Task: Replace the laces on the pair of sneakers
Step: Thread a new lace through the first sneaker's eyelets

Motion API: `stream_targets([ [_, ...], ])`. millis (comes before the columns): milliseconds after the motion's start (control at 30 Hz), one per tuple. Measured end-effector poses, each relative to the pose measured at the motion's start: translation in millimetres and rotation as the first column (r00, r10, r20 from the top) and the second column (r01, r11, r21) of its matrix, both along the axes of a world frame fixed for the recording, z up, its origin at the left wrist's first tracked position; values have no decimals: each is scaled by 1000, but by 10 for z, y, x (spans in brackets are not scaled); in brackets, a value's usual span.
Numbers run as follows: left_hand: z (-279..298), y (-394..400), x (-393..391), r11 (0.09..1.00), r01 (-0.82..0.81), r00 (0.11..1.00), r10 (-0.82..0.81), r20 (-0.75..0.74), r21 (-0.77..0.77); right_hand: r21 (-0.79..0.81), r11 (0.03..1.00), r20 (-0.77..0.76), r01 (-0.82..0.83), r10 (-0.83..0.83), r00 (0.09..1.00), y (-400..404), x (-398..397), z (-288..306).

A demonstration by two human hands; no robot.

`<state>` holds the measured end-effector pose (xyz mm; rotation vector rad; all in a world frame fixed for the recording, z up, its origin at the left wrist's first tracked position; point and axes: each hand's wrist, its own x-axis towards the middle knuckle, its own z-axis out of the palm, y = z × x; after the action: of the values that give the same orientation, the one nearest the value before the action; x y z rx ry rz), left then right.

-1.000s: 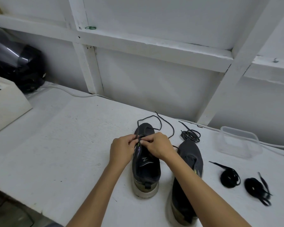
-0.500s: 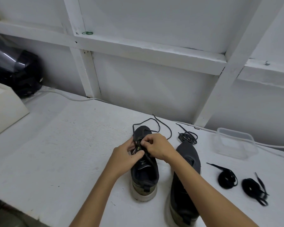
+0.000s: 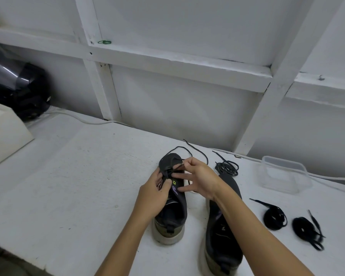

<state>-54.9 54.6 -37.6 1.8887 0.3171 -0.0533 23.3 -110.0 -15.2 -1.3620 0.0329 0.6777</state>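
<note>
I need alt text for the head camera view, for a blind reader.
Two hands work a thin black lace at the eyelets of the left sneaker on a white table: the right hand pinches the lace, the left hand holds the shoe. The other sneaker stands beside it, unlaced.

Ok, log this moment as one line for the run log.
step: lacing left sneaker | left hand: holds sneaker | right hand: pinches lace | right sneaker: untouched | spare laces: on table
</note>
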Motion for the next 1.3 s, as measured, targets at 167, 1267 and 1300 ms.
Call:
stream_targets([
  [167,72,-52,31,989,68,997,-73,-37,-133,18,1000,-59,2,-1,998,-51,55,2],
  [1267,-53,452,990,780,-22,990,103,-93,625,-23,1000,-74,-6,4,997,-99,55,-32],
  [1300,-46,472,940,773,-66,987,145,-75,631,-19,1000,-74,-6,5,997,-103,58,-34],
])
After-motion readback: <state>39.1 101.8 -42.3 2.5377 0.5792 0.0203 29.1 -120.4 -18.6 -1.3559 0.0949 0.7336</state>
